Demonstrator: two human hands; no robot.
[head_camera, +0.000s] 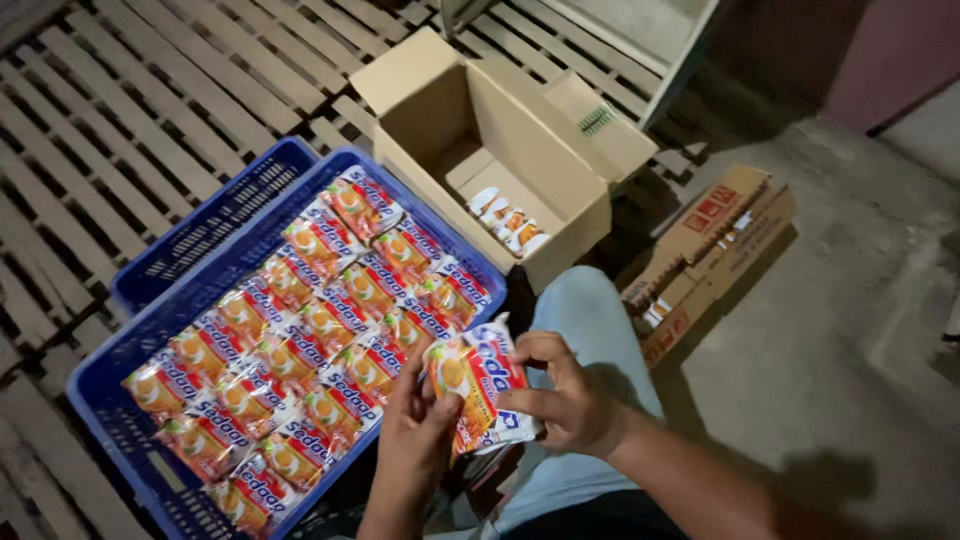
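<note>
Lower centre of the frame: both hands grip a small stack of noodle packets (480, 385), orange, white and blue. Left hand (415, 435) clasps the stack's lower left edge; right hand (560, 395) closes around its right side. Left of them, a blue plastic crate (105, 400) holds packets in overlapping rows. An open cardboard box (520, 150), upper centre, contains a few packets.
</note>
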